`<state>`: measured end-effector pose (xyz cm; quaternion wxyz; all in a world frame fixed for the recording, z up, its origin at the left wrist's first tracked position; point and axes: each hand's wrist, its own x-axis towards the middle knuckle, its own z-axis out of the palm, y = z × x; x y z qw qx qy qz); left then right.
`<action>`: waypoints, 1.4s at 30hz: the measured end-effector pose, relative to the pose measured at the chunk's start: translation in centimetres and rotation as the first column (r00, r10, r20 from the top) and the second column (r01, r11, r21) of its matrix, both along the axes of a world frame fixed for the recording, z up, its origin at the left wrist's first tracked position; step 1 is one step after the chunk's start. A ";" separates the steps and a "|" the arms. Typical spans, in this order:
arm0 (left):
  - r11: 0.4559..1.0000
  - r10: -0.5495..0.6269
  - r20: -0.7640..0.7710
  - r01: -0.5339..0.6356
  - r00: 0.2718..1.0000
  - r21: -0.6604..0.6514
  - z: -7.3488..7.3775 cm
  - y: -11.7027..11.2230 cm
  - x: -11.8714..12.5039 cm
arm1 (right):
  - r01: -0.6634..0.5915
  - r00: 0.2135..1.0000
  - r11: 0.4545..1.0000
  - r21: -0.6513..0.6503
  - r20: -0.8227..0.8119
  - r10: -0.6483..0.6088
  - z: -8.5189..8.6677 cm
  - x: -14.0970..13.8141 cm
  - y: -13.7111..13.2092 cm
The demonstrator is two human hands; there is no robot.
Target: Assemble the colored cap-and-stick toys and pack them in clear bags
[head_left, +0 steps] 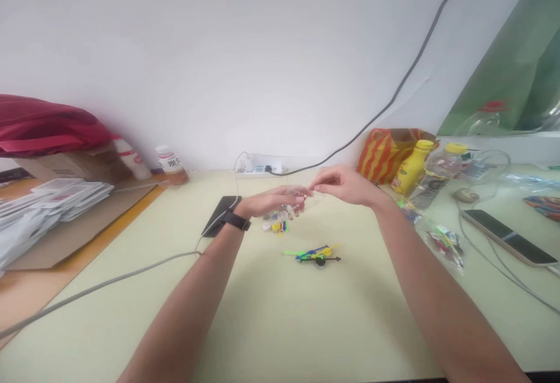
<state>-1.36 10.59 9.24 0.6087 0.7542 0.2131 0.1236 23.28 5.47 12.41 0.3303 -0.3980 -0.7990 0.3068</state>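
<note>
My left hand [282, 200], with a dark band on its wrist, is closed on a clear plastic bag [289, 209]; its fingers partly hide the bag. My right hand [343, 184] meets it from the right, thumb and fingertips pinched at a thin red piece [308, 194] between the hands. Below the left hand lie small white, yellow and blue plastic pieces [276, 227]. Nearer to me on the table is a loose pile of thin plastic pieces [315, 254] in green, blue, yellow and black; the black one has an arrow-shaped tip.
A black phone-like slab [219, 215] lies left, crossed by a grey cable [144, 275]. At right are bags of coloured parts [441, 243], a yellow bottle [411, 170], a striped bag [378, 152] and a phone [510, 237]. A power strip [258, 168] sits against the wall.
</note>
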 end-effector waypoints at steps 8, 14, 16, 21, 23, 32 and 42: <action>1.000 0.017 0.020 -0.017 1.000 0.009 -0.3 0.0 0.4 | 0.133 0.991 0.990 0.047 -0.002 -0.133 0.1 0.1 0.0; 0.999 0.043 0.032 -0.043 0.999 0.009 -0.2 -0.3 0.8 | 0.211 0.975 0.975 0.065 0.055 -0.214 0.3 -0.3 0.0; 0.999 0.049 0.019 -0.049 0.999 0.007 -0.3 -0.3 0.9 | 0.238 0.967 0.968 0.085 0.076 -0.244 0.4 -0.6 -0.1; 0.998 0.058 0.016 -0.058 0.998 0.014 -0.5 -0.1 0.9 | 0.287 0.953 0.951 0.112 0.070 -0.295 0.4 -1.2 -0.1; 0.998 0.060 0.023 -0.060 0.998 0.010 -0.5 -0.1 0.9 | 0.293 0.954 0.947 0.129 0.024 -0.299 0.3 -1.2 0.0; 0.998 0.061 0.044 -0.062 0.997 0.028 -0.3 -0.4 1.3 | 0.328 0.939 0.930 0.169 0.051 -0.340 -0.4 -1.7 0.5; 0.997 0.065 0.038 -0.067 0.997 0.048 -0.1 -0.8 1.6 | 0.102 0.993 0.995 -0.005 0.066 -0.101 0.7 -1.4 -0.7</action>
